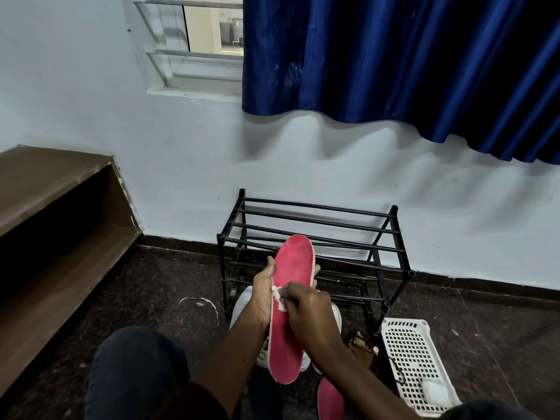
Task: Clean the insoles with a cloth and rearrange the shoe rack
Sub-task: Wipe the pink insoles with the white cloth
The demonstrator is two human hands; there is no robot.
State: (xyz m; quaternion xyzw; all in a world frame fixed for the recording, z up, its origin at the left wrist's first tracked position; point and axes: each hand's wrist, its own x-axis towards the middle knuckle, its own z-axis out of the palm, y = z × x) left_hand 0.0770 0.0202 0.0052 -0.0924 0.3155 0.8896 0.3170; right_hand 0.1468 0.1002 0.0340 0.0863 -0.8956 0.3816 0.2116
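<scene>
My left hand [263, 294] holds a long red insole [293, 274] by its left edge, fingers wrapped behind it, toe end pointing up. My right hand [309, 307] pinches a small white cloth [278, 297] and presses it against the insole's middle. A second red insole [331, 398] lies on the floor below my right forearm. White shoes [242, 304] sit on the floor beneath the held insole, partly hidden. The black metal shoe rack [318, 225] stands against the wall just behind, with no shoes on its bars.
A white perforated plastic basket [415, 353] lies on the floor at the right with a white wad inside. A brown wooden shelf unit [54, 207] fills the left. A blue curtain [394, 62] hangs above the rack. My knee [136, 365] is at the bottom left.
</scene>
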